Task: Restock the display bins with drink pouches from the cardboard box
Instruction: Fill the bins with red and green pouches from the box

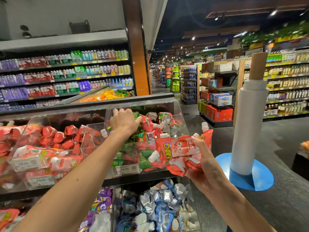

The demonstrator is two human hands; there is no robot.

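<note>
Red drink pouches (181, 152) lie crosswise in our right hand (201, 159), gripped just right of the clear bin (180, 114); our left hand (124, 122) rests inside it on stocked pouches (147, 139), grip unclear.

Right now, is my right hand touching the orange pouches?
Touching. The head view shows the right hand gripping the orange pouches, thumb across their front.
</note>
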